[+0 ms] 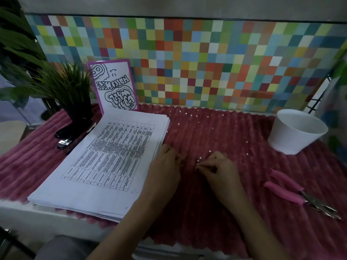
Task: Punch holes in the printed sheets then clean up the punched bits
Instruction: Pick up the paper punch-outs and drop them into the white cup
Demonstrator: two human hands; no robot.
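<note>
While both hands rested on the pink ribbed cloth (216, 212), the left hand (165, 166) lay just beside the right edge of the stack of printed sheets (105, 156), its fingers curled narrow toward the cloth. The right hand (220, 168) was near it, thumb and fingers drawn together as in a pinch; I could not tell if either hand held anything. Small white punched bits (210, 151) lay scattered on the cloth, some close before the right hand, others farther back. A white bowl (294, 136) stood at the far right, and the pink-handled hole punch (287, 192) lay at the right, well apart from the hands.
</note>
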